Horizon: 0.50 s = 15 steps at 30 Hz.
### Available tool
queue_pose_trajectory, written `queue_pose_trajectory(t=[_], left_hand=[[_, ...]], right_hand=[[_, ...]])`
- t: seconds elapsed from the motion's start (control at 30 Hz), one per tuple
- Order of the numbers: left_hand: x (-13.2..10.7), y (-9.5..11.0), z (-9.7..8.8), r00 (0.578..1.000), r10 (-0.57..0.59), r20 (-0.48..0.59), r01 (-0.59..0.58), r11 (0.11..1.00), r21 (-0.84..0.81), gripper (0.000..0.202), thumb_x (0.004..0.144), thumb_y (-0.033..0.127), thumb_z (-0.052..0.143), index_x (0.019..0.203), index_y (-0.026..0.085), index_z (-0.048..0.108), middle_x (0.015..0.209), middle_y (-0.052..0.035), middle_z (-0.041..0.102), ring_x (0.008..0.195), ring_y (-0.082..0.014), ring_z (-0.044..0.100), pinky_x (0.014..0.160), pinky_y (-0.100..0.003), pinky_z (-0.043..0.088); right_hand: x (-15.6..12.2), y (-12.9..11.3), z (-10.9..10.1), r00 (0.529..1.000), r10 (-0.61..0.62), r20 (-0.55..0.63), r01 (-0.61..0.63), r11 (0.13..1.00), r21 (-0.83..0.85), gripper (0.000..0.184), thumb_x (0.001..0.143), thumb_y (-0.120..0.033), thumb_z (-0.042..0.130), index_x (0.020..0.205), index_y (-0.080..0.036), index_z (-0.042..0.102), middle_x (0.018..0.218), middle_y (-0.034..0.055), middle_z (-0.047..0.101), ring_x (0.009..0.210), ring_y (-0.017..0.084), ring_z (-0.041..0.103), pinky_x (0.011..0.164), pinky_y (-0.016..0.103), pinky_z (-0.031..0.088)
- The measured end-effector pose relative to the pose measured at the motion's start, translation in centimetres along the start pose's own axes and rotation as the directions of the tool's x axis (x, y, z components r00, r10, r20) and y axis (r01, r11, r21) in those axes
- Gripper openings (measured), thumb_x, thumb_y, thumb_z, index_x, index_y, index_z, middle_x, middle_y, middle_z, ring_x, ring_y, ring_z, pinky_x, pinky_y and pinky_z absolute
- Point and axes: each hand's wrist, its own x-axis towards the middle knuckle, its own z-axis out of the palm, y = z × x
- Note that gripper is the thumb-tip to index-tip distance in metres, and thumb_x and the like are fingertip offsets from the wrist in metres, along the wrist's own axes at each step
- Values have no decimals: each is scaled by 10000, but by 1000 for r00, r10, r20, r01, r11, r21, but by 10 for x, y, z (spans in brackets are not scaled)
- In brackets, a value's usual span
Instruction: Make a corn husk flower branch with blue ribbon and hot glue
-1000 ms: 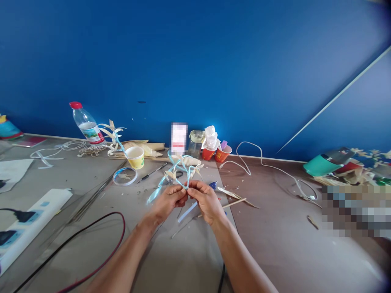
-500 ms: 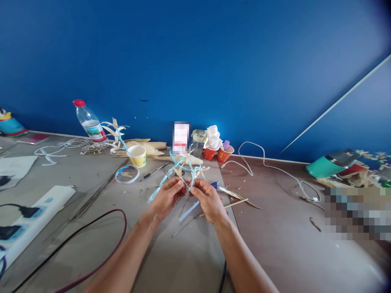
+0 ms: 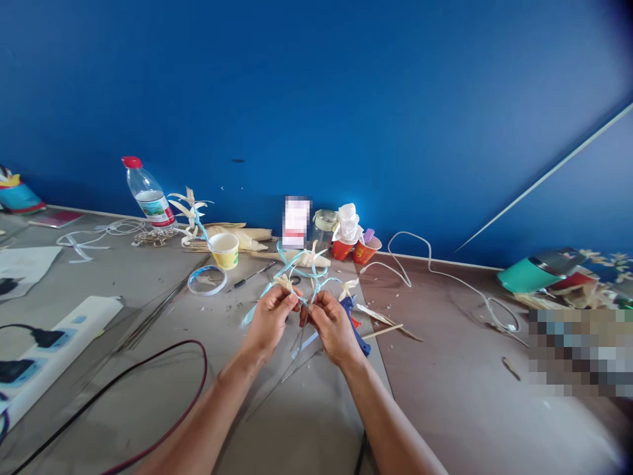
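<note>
My left hand (image 3: 273,313) pinches a wire stem wrapped in light-blue strip, with a pale dried-husk flower (image 3: 283,282) just above the fingers. Close beside it, my right hand (image 3: 331,324) is closed on the same joined stems, where blue-wrapped branches (image 3: 316,285) spread up and outward. A husk flower (image 3: 348,288) tips the right branch. Thin bare wires hang below the fingertips toward the table. Loose light-blue ribbon (image 3: 250,315) trails behind my left hand. Just right of my right hand lies a blue glue gun (image 3: 364,346), partly covered by it.
Behind stand a yellow paper cup (image 3: 224,252), a water bottle (image 3: 151,201), a glass jar (image 3: 325,224) and red cups (image 3: 366,252). A tape roll (image 3: 208,282) and pen (image 3: 252,276) lie left. A power strip (image 3: 64,349) and dark cable (image 3: 200,369) occupy the left front.
The stems have turned in my fingers, and the right branch now leans outward. The bare wires below show longer. My right hand has rolled slightly, and more of the glue gun shows.
</note>
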Motion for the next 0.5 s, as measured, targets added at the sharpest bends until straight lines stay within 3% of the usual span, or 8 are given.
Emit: queue_pose_trajectory(t=[0.2,0.4,0.5], left_hand=[[-1,3,4,991,126,-49,-111,968,225,157,749,308,599,759,159,647,706,-12,602,668,-130,544,650,-237,440],[-2,-4,6,976,218,14,-211,923,323,171,801,315,556,766,172,641,819,-40,638,795,-162,585,745,-264,455],[-2,-3,5,980,200,8,-192,924,332,178,789,332,569,753,175,645,812,-38,646,795,-165,592,763,-270,451]], right_hand=[[1,-1,1,995,-65,-78,56,992,-112,49,760,-199,491,711,-196,485,592,-48,523,569,112,481,565,234,371],[1,-3,4,979,-113,-170,68,967,-247,92,744,-217,500,664,-203,457,572,-44,516,555,116,475,550,238,362],[0,-4,4,976,-98,-195,46,966,-255,85,737,-216,507,663,-199,469,559,-46,518,540,113,470,538,236,353]])
